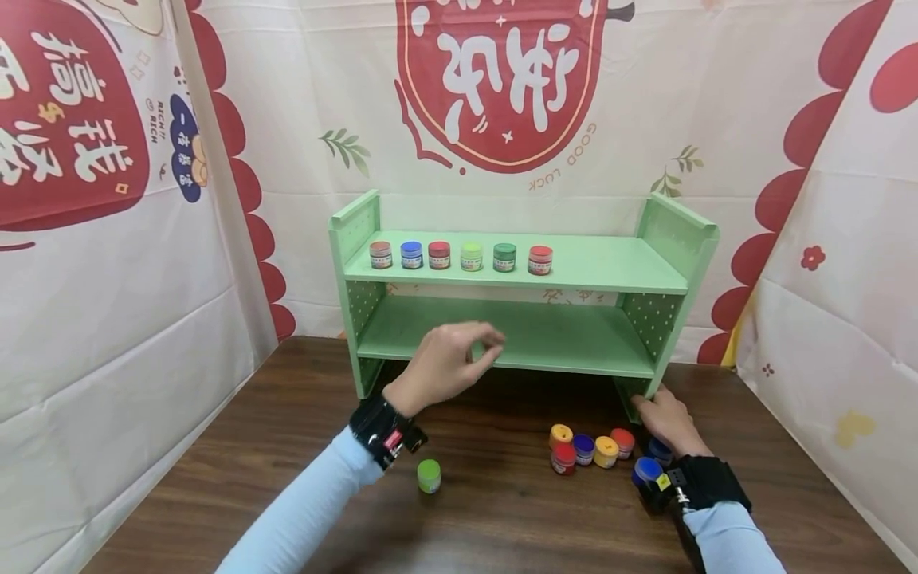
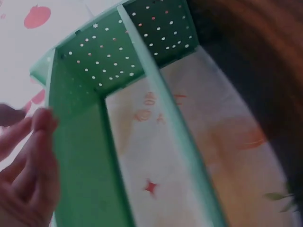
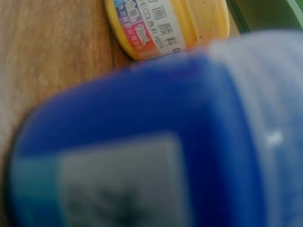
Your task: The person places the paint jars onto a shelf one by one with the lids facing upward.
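Note:
A light green two-tier shelf (image 1: 516, 327) stands on the table. My left hand (image 1: 448, 363) hovers in front of its lower board with fingers bent toward the thumb, holding nothing; the left wrist view shows these fingers (image 2: 35, 156) beside the shelf boards. At the shelf's front right leg, my right hand (image 1: 668, 418) grips its foot, thumb on the inner side, other fingers partly hidden. Close to the right wrist are a blue paint jar (image 1: 647, 470) and a darker blue jar (image 1: 658, 451). A blue jar (image 3: 109, 132) fills most of the right wrist view, hiding that hand.
Several paint jars line the top board, from a brown jar (image 1: 381, 255) to a red jar (image 1: 540, 261). On the table, a yellow jar (image 1: 606, 452) sits among several clustered jars, and a green jar (image 1: 429, 476) stands by the left forearm. Printed cloth (image 1: 301, 239) hangs behind.

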